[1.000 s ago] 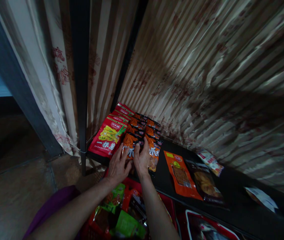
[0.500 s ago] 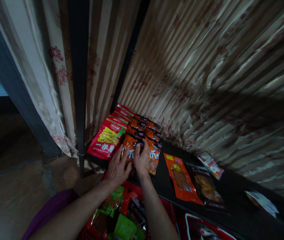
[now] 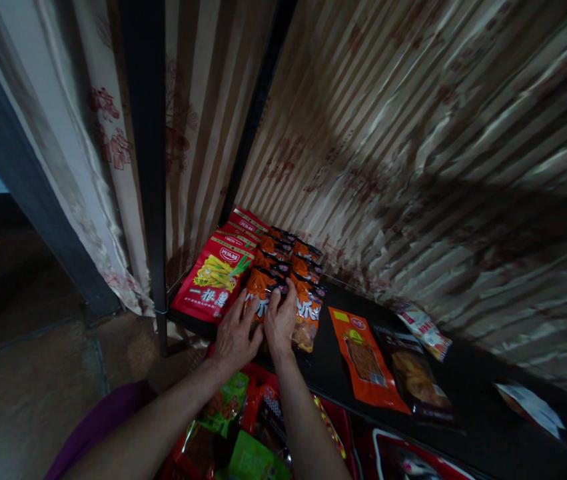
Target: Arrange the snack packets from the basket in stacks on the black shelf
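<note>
Both my hands are at the front orange-and-black snack packet [image 3: 262, 285] of the left stack. My left hand [image 3: 236, 337] has its fingers along the packet's left side, thumb near its lower edge. My right hand [image 3: 281, 327] grips the packet's right side, its fingertips near the top edge. Parts of the packet are hidden under the fingers. More orange packets [image 3: 307, 308] lie overlapped in a second column just right of my right hand. Red snack bags [image 3: 216, 277] with yellow sticks pictured on them overlap in a row to the left.
Along the black shelf [image 3: 328, 363] to the right lie an orange packet [image 3: 366, 360], a dark brown packet [image 3: 416, 380] and a white-and-red packet [image 3: 426, 330]. Below my arms a red basket [image 3: 346, 427] holds green bags [image 3: 258, 457] and other packets. A dark post [image 3: 148, 167] stands left, before a striped curtain [image 3: 363, 147].
The view has shifted slightly. Both hands stay on the same packet, and my right hand seems to have moved a little. A yellow-and-red packet now shows beside my right forearm.
</note>
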The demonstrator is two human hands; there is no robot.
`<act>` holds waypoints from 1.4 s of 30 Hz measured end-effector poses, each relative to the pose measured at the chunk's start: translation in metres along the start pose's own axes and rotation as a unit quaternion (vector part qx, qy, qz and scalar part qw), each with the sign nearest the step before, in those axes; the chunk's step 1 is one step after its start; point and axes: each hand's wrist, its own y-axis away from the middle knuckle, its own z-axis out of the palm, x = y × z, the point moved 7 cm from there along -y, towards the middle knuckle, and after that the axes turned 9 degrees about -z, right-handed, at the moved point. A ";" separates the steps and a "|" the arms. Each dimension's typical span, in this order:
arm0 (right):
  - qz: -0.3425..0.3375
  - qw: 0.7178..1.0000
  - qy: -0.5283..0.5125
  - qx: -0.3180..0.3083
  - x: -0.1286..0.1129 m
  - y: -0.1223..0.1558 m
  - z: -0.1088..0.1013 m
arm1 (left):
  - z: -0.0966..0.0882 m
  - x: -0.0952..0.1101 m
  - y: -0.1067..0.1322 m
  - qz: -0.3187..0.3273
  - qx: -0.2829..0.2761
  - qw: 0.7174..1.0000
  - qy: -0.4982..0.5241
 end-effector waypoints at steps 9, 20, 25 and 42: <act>0.003 1.000 0.011 0.025 0.000 0.001 0.002 | 0.002 0.000 -0.003 0.003 -0.001 1.000 -0.016; 0.029 0.999 0.017 0.033 0.002 -0.003 0.005 | 0.005 -0.002 -0.007 0.006 0.010 1.000 -0.021; 0.025 0.999 0.023 0.031 -0.001 -0.005 0.006 | 0.006 -0.003 -0.009 0.005 0.004 1.000 -0.018; 0.014 0.999 0.034 0.038 -0.001 -0.009 0.010 | 0.009 0.001 -0.012 0.014 0.010 0.998 -0.062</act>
